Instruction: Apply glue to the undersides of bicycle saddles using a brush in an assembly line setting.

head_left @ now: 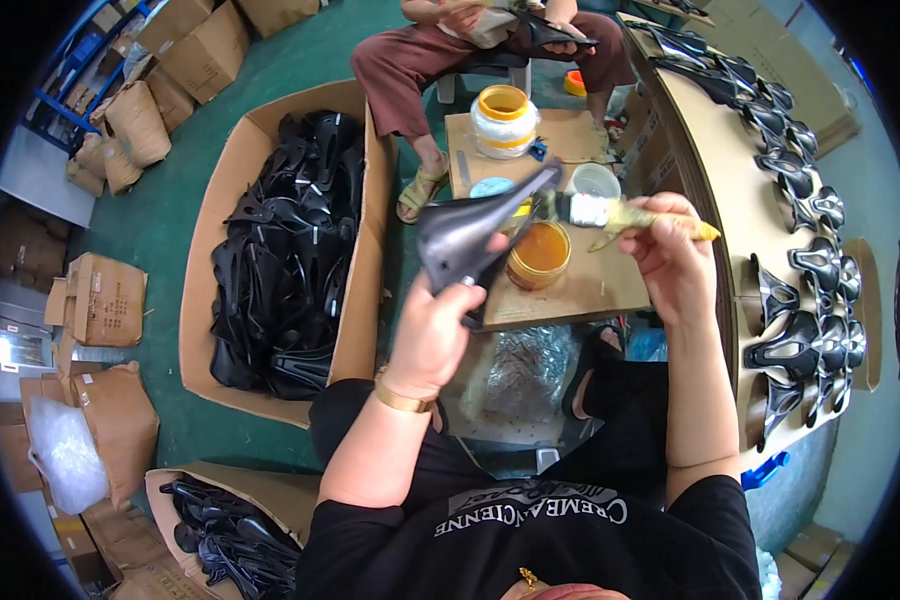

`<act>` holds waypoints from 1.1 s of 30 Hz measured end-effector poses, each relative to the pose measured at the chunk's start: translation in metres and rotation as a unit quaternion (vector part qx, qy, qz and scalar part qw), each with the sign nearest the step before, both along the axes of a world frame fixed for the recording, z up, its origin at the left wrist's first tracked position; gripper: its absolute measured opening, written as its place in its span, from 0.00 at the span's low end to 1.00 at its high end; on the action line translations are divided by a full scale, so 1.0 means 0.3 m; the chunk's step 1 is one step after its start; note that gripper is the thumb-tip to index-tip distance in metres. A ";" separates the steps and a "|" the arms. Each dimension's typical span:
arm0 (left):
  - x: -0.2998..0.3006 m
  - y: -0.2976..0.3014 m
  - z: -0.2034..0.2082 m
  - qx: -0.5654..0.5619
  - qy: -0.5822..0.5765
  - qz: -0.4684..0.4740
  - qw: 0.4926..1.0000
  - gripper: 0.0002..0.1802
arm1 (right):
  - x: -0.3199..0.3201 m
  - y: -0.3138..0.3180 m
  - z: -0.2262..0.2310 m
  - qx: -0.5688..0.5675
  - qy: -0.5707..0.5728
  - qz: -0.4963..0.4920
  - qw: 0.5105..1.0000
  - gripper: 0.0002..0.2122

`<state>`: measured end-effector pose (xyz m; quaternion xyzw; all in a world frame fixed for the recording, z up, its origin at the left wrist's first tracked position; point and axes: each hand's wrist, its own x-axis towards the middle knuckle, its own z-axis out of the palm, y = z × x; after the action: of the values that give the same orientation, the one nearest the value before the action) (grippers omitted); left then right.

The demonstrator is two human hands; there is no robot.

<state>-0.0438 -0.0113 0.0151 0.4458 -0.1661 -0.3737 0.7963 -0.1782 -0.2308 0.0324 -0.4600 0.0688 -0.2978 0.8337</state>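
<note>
A long counter (735, 170) runs down my right side with dark parts (820, 255) in rows on it, spread out, I think, so each has its own room. On my left is a big box (365, 270) full of more parts, likely put there so they are easy to reach. Between them sits a low counter (605, 285). Up over its left side is the black shell (460, 235). Its long line runs on a slant: the wide end is near and left, and the thin nose points far and right. The brush (635, 217) lies almost flat across, bristles to the left by the shell, yellow handle to the right. I can't tell if the bristles touch it. My left hand (440, 325) is closed around the wide end, which seems to leave the nose free; some fingers are hidden. My right hand (675, 255) pinches the handle, its other fingers loosely bent. The small jar (535, 285) of orange stuff sits just below the bristles, maybe so dipping is quick.
</note>
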 end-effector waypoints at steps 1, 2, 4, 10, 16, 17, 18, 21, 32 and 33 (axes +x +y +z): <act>-0.010 -0.001 -0.013 -0.009 0.000 -0.027 1.000 0.25 | 0.007 0.040 0.009 -0.040 0.009 -0.001 0.999 0.10; -0.027 0.009 -0.026 0.014 0.032 -0.031 0.999 0.25 | 0.017 0.078 0.014 -0.087 0.023 -0.006 0.996 0.09; -0.057 0.020 -0.024 0.037 0.064 -0.040 0.996 0.25 | 0.027 0.126 0.023 -0.114 0.047 0.010 0.992 0.08; -0.064 0.004 0.009 -0.015 0.048 -0.085 0.995 0.28 | 0.039 0.121 0.050 -0.225 0.125 -0.085 0.963 0.06; -0.068 0.020 0.004 0.016 0.064 -0.067 0.996 0.28 | 0.045 0.155 0.045 -0.296 0.089 -0.062 0.949 0.06; -0.062 0.014 0.005 -0.021 0.054 -0.076 0.995 0.28 | 0.050 0.137 0.042 -0.312 0.090 -0.101 0.940 0.06; -0.062 0.012 0.005 -0.022 0.052 -0.074 0.996 0.28 | 0.045 0.123 0.049 -0.316 0.112 -0.104 0.937 0.06; -0.067 0.024 -0.015 -0.022 0.042 -0.064 0.997 0.28 | 0.035 0.189 0.076 -0.189 0.059 -0.038 0.979 0.06; -0.062 0.041 -0.069 0.040 -0.065 -0.018 0.997 0.26 | 0.027 0.161 0.126 -0.547 -0.033 -0.098 0.831 0.10; -0.064 0.045 -0.076 0.040 -0.065 -0.020 0.997 0.26 | 0.028 0.180 0.132 -0.558 -0.036 -0.088 0.824 0.11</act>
<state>-0.0630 0.0021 -0.0077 0.4975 -0.2113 -0.3663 0.7574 -0.1698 -0.1767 0.0719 -0.8273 -0.0988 -0.3743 0.4070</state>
